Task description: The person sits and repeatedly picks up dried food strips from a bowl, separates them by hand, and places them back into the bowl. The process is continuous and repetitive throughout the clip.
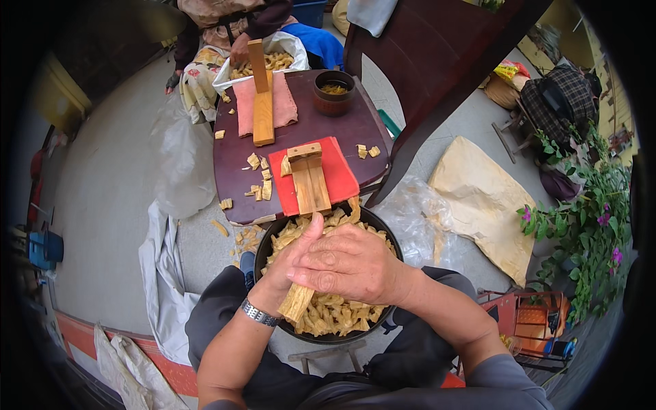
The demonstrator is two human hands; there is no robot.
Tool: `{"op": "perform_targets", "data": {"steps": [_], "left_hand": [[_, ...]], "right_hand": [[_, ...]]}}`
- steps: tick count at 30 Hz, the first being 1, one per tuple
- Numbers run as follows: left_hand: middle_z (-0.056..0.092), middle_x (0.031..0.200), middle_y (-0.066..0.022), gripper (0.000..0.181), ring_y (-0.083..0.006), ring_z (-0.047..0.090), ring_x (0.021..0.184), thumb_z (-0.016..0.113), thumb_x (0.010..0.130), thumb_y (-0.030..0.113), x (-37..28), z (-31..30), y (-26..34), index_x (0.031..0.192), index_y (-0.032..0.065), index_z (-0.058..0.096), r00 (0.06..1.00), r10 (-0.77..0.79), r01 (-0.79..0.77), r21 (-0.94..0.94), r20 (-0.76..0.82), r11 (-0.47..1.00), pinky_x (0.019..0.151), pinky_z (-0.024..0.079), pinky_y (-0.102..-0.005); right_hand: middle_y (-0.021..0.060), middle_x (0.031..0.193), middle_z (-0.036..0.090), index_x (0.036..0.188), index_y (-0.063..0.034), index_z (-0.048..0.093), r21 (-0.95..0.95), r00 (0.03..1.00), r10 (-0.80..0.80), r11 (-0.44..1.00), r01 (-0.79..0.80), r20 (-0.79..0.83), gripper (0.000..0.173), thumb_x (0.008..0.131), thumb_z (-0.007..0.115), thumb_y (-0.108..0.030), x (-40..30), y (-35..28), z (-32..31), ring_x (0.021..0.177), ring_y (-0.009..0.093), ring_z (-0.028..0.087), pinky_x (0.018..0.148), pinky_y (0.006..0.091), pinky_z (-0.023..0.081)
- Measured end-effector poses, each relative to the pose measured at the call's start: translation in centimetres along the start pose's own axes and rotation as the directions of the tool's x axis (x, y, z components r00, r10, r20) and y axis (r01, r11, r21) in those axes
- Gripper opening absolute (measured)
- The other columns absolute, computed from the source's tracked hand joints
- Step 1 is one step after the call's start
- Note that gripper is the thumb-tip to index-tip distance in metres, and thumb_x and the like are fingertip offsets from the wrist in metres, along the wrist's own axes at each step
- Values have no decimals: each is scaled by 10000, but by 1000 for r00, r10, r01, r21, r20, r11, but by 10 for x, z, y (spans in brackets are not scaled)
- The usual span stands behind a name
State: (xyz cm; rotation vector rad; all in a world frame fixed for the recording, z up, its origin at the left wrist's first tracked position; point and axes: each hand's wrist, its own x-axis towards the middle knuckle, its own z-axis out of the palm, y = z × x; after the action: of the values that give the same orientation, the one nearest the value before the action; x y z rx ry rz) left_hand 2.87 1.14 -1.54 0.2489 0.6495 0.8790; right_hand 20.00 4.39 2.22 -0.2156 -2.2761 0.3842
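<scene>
My left hand point(279, 274), with a metal-band watch on its wrist, and my right hand point(348, 261) are pressed together around a pale yellow, ribbed dried piece point(296, 302), whose end sticks out below them. Both are above a round dark basin point(392, 302) filled with similar yellow pieces point(341, 315). Just beyond my fingertips a wooden block tool point(310, 182) with an upright end lies on a red cloth point(341, 171) at the edge of a dark red table point(236, 182). The palms and most of the held piece are hidden.
Across the table a person point(240, 48) reaches into a white sack point(300, 48) of yellow pieces. A second wooden tool point(264, 115) lies on a pink cloth point(287, 105), beside a brown pot point(333, 105). A dark curved chair back point(435, 66) rises at right. Plastic sheeting point(179, 159) lies left.
</scene>
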Motion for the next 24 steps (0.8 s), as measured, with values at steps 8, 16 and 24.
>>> {"op": "perform_targets", "data": {"steps": [8, 16, 24], "left_hand": [[670, 1116, -80, 369, -134, 666, 967, 594, 1042, 219, -7, 22, 13, 1330, -12, 603, 984, 167, -155, 181, -54, 971, 848, 559, -275], [673, 1166, -60, 373, -127, 659, 989, 691, 968, 109, 0, 28, 7, 1315, 6, 602, 985, 155, -131, 260, -74, 957, 872, 548, -283], [627, 775, 6, 102, -87, 574, 704, 634, 963, 112, -8, 23, 10, 977, 28, 690, 997, -60, 71, 881, -49, 467, 636, 475, -261]], "right_hand": [[62, 1000, 741, 1074, -51, 748, 62, 1000, 0, 998, 2, -28, 240, 841, 759, -108, -7, -7, -7, 1001, 235, 711, 810, 390, 563], [87, 988, 740, 1032, -32, 744, 386, 968, 230, 905, -177, -96, 177, 867, 782, -83, -11, -3, -10, 983, 284, 713, 803, 392, 570], [179, 756, 606, 795, 17, 562, 140, 796, 605, 786, -602, 21, 291, 1012, 629, -165, -23, 14, -5, 722, 350, 616, 634, 415, 498]]}}
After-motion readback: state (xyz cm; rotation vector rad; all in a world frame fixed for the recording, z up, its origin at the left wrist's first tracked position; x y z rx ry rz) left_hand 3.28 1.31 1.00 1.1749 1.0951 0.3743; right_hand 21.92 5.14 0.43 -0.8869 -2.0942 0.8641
